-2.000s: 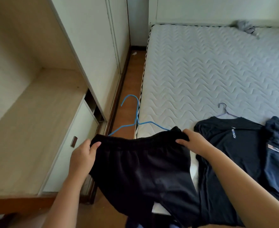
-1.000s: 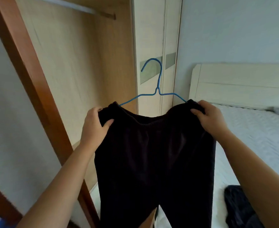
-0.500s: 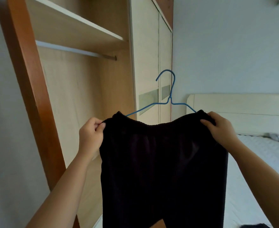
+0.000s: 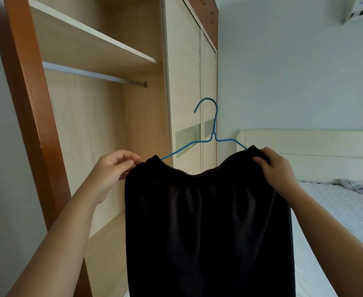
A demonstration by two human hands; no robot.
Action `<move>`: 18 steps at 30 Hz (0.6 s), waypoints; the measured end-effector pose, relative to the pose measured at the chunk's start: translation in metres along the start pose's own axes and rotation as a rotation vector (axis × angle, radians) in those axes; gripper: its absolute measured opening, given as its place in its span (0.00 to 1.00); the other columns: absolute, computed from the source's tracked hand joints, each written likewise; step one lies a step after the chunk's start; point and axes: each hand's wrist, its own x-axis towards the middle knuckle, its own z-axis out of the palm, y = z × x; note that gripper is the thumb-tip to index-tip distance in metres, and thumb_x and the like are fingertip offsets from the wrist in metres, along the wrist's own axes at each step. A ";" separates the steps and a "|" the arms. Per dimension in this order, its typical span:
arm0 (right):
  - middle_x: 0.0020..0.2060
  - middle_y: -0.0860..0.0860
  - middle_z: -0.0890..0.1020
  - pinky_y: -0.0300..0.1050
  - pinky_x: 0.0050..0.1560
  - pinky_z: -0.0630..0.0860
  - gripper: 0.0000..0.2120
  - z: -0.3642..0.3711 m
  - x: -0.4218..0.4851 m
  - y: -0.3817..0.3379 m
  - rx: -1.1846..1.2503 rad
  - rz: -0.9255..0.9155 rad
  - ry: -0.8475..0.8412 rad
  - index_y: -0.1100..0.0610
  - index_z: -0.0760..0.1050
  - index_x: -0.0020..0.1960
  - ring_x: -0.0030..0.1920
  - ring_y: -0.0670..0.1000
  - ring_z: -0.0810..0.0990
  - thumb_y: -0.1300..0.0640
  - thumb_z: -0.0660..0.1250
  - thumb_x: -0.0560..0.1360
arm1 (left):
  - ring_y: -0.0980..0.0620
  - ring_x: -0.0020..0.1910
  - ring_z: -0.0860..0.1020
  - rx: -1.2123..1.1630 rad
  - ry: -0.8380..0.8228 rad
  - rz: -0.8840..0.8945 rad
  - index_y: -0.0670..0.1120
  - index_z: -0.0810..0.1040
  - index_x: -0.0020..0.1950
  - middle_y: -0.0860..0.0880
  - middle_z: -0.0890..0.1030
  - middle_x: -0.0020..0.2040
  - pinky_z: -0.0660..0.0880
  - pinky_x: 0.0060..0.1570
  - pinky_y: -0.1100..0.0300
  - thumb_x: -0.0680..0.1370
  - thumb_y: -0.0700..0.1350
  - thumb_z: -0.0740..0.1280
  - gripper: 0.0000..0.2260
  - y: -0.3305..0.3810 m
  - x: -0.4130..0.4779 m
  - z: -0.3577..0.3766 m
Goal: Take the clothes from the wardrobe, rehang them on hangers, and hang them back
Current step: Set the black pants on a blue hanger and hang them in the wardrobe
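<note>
Both hands pinch the waistband of a pair of black, soft-fabric trousers (image 4: 206,228), one at each end. The left hand (image 4: 109,174) closes thumb and fingertips on the left corner of the band, with the other fingers loosely curled; the right hand (image 4: 277,170) wraps its fingers over the right corner in a fuller clasp.

From the head camera, the only view, the trousers hang stretched between the two hands on a thin blue wire hanger (image 4: 213,133), whose shoulders disappear into the waistband and whose hook stands free above the middle. The garment is held in the air in front of the open wooden wardrobe (image 4: 103,129), to the right of and well below its pale metal hanging rail (image 4: 94,75), which runs just under a light wooden shelf (image 4: 94,41) and carries nothing. A bed with a quilted white mattress (image 4: 334,211) lies to the right of the wardrobe.

The cloth looks light and limp; it sags between the hanger ends and would probably slide off a smooth wire if tilted. The hanger itself seems stiff enough but thin. A sensible hold for the hanging step would be the neck just under the hook, with the hanger kept level so that the waistband stays seated.
</note>
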 end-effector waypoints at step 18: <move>0.35 0.50 0.76 0.43 0.36 0.68 0.06 0.060 -0.015 -0.045 -0.309 -0.155 -0.376 0.53 0.70 0.48 0.41 0.56 0.76 0.51 0.60 0.77 | 0.51 0.35 0.72 0.545 0.290 0.077 0.45 0.69 0.41 0.52 0.72 0.33 0.63 0.29 0.65 0.79 0.46 0.58 0.08 -0.103 0.003 -0.010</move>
